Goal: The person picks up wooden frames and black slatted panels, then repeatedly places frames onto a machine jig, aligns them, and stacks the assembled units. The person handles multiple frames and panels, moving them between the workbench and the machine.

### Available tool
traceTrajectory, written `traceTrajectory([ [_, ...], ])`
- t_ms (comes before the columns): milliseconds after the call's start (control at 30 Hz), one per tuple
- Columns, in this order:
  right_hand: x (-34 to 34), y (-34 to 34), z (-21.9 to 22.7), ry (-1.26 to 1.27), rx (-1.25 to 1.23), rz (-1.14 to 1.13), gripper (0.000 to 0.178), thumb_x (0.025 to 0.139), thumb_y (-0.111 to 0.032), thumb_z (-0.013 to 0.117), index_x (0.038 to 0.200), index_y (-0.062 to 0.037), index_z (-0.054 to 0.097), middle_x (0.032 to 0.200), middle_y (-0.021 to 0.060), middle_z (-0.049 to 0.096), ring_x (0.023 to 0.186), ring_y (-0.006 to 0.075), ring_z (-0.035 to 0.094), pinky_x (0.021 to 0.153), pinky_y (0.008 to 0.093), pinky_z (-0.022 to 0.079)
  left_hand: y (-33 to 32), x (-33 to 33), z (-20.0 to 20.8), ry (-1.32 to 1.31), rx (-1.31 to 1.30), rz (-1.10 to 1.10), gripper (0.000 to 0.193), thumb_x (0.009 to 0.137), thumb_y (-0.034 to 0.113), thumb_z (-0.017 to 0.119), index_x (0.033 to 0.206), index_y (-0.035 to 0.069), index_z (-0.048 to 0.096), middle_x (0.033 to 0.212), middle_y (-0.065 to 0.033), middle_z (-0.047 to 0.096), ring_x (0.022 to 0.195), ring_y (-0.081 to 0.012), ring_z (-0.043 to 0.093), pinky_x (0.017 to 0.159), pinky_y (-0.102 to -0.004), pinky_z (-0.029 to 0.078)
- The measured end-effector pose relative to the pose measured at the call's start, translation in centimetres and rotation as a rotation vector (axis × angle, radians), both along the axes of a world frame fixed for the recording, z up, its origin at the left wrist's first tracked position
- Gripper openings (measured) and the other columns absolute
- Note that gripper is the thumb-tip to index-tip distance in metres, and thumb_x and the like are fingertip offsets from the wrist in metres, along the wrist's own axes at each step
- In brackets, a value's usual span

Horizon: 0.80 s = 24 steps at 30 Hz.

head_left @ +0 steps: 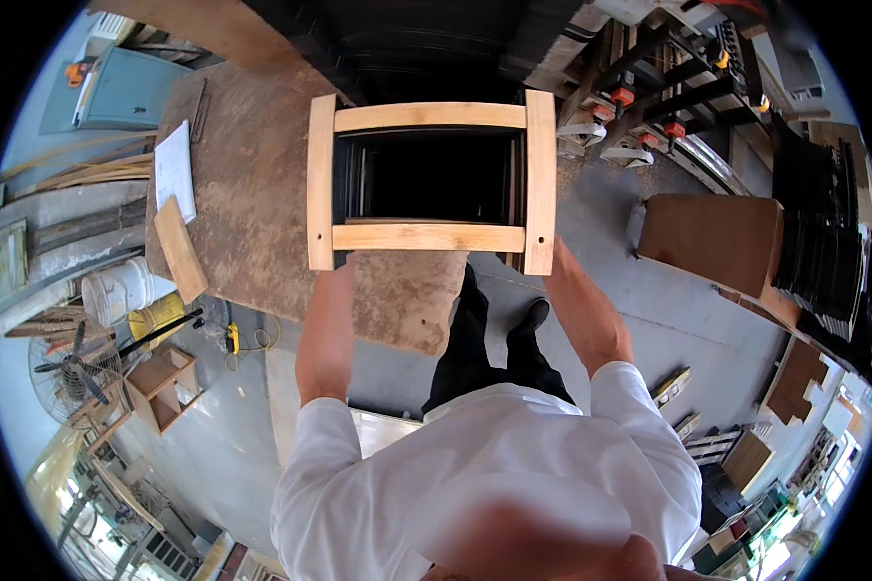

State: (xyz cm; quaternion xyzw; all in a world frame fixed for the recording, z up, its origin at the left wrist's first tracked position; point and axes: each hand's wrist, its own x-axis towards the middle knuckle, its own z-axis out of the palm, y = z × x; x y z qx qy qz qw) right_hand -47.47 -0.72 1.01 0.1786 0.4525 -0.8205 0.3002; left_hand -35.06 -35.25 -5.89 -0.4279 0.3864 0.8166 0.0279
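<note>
A worn brown counter (252, 194) is filling the upper left of the view, its top scuffed and dusty, with a grey concrete floor (669, 310) spreading out to the right and below it. The room is looking like a crowded woodworking shop.

One wooden frame (431, 179) is sitting at the counter's right edge and reaching past it over the floor. It is made of four pale slats: two long uprights and two crossbars, enclosing a dark opening.

The left hand (331, 281) is reaching up to the frame's lower left corner, and the right hand (564, 276) is meeting the lower right corner. Both hands are touching the frame at its near ends, but the fingers are hidden behind the wood and the wrists, so I cannot tell whether either is gripping or just resting there.

On the counter, one white sheet of paper (174, 169) and one loose short board (180, 249) are lying near the left edge, well apart from the frame. Below the counter, one white bucket (116, 289), one yellow bucket (155, 315) and one floor fan (73, 373) are standing. One brown box (712, 237) is sitting on the floor to the right, and several orange-handled clamps (639, 107) are hanging at upper right.
</note>
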Motion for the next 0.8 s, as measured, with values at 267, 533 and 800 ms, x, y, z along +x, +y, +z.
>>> traceTrajectory([
  [267,-0.9,-0.7,-2.5,-0.013,-0.230,0.030,0.080,0.090,-0.076,0.028,0.114,-0.0078,0.063,0.087,0.0052,0.066,0.075,0.0151,0.061,0.066,0.0290,0.052,2.7,-1.4,-0.5,0.025,0.004,-0.035,0.048,0.096,0.045,0.047,0.132,0.014,0.052,0.135,-0.0065,0.054,0.127,-0.0242,0.046,0.108,-0.0434,0.037],
  [533,1.4,1.8,-1.6,0.016,-0.023,0.005,0.077,0.090,-0.075,0.031,0.119,-0.0105,0.061,0.086,0.0023,0.063,0.072,0.0125,0.058,0.061,0.0266,0.049,4.3,3.0,-1.3,-0.005,0.025,-0.023,0.047,0.097,0.045,0.047,0.132,0.014,0.052,0.135,-0.0063,0.054,0.127,-0.0241,0.046,0.107,-0.0432,0.037],
  [800,7.8,9.9,0.8,-0.047,0.066,-0.130,0.077,0.089,-0.075,0.031,0.122,-0.0105,0.057,0.093,0.0038,0.059,0.078,0.0164,0.055,0.065,0.0316,0.045,7.9,8.0,1.1,-0.037,0.057,-0.052,0.046,0.097,0.044,0.048,0.131,0.014,0.052,0.135,-0.0062,0.054,0.126,-0.0241,0.047,0.107,-0.0431,0.038],
])
